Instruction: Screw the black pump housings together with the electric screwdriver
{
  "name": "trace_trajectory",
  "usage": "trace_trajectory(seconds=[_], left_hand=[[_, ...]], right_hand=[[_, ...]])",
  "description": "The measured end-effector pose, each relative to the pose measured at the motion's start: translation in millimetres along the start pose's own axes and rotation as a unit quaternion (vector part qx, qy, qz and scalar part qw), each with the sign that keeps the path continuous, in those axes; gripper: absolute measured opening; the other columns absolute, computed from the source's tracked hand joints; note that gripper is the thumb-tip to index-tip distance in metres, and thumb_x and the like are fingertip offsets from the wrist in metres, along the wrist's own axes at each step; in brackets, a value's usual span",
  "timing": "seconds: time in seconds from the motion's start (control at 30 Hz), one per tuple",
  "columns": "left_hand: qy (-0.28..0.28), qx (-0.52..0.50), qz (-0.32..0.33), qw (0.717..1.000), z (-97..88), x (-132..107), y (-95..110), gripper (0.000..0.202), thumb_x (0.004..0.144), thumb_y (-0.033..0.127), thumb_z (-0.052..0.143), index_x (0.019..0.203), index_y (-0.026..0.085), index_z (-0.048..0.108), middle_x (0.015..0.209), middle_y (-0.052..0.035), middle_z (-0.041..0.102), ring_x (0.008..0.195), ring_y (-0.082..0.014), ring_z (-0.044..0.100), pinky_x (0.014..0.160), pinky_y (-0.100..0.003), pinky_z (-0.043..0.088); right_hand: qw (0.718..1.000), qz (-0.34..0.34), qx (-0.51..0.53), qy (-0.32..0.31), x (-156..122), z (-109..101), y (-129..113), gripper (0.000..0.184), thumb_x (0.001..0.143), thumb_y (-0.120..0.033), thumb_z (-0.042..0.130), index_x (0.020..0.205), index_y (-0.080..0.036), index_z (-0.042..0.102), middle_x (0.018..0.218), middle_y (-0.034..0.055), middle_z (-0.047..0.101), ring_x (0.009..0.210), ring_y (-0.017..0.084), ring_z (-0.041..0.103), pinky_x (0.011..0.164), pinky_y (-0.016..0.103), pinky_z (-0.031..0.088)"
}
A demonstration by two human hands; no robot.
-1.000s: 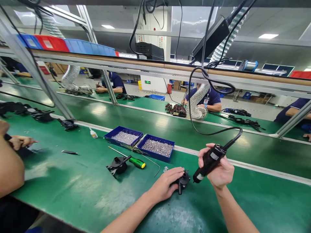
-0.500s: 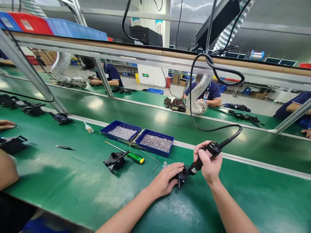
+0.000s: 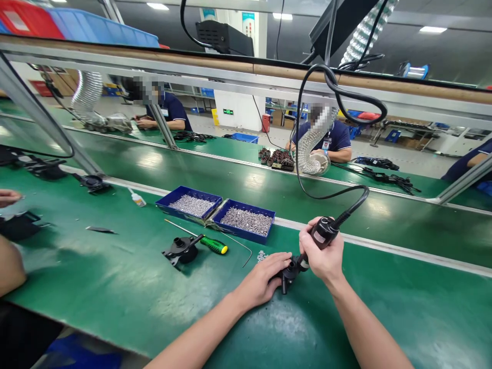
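Note:
On the green bench my left hand (image 3: pixel 265 279) is closed round a small black plastic housing (image 3: pixel 291 270), thumb at the near side and fingers over the top. My right hand (image 3: pixel 323 256) grips a black corded electric screwdriver (image 3: pixel 325 231), tilted with its lower end against the right side of the housing. The bit's tip is hidden. Left of my hands lies a similar black part (image 3: pixel 182 249), beside a green-handled screwdriver (image 3: pixel 213 245). A bent hex key (image 3: pixel 246 250) and a little pile of small metal pieces (image 3: pixel 262 255) sit between them and my left hand.
Two blue trays (image 3: pixel 243 236) of small metal fasteners stand behind the tools. A small bottle (image 3: pixel 137 199) and a dark blade-like tool (image 3: pixel 100 230) lie further left. Another person's arm (image 3: pixel 11 266) is at the left edge. The screwdriver's cable (image 3: pixel 307 190) loops overhead.
The electric screwdriver has come left and more upright in my right hand, closer onto the housing. My left hand still holds the housing in place. The view has tilted slightly.

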State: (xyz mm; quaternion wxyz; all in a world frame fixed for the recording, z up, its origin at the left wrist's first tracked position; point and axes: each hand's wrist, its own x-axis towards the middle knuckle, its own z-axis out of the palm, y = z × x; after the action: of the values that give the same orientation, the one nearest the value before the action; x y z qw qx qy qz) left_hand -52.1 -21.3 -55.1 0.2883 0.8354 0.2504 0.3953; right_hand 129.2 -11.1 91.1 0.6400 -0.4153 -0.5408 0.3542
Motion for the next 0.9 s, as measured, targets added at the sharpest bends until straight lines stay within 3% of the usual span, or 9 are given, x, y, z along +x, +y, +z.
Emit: trace_trajectory(seconds=[0.23, 0.6, 0.9], left_hand=[[-0.011, -0.001, -0.009, 1.0, -1.4, 0.8, 2.0, 0.061, 0.094, 0.003, 0.056, 0.151, 0.026, 0.053, 0.159, -0.0139, 0.057, 0.151, -0.028, 0.05, 0.125, -0.061, 0.045], [-0.007, 0.006, 0.001, 1.0, -0.6, 1.4, 0.8, 0.062, 0.096, 0.005, 0.057, 0.154, 0.027, 0.05, 0.158, -0.014, 0.058, 0.149, -0.029, 0.051, 0.123, -0.062, 0.046], [-0.008, 0.0, -0.002, 1.0, 1.7, 0.2, -3.1, 0.065, 0.094, 0.003, 0.058, 0.154, 0.029, 0.05, 0.159, -0.0138, 0.057, 0.151, -0.0283, 0.05, 0.124, -0.06, 0.046]], right_hand=[[0.999, -0.008, -0.039, -0.004, -3.1, 0.6, -0.5, 0.021, 0.089, -0.034, 0.074, 0.098, -0.024, 0.057, 0.077, -0.0025, 0.061, 0.053, 0.011, 0.055, 0.049, 0.027, 0.048], [1.0, -0.015, -0.022, -0.003, -3.4, -0.3, 4.1, 0.028, 0.088, -0.036, 0.077, 0.103, -0.024, 0.057, 0.079, -0.0024, 0.064, 0.054, 0.011, 0.057, 0.049, 0.026, 0.049], [0.999, -0.037, 0.017, -0.023, -3.3, 4.5, -8.1, 0.023, 0.09, -0.031, 0.078, 0.101, -0.023, 0.059, 0.078, -0.0034, 0.067, 0.05, 0.012, 0.062, 0.05, 0.026, 0.054]])
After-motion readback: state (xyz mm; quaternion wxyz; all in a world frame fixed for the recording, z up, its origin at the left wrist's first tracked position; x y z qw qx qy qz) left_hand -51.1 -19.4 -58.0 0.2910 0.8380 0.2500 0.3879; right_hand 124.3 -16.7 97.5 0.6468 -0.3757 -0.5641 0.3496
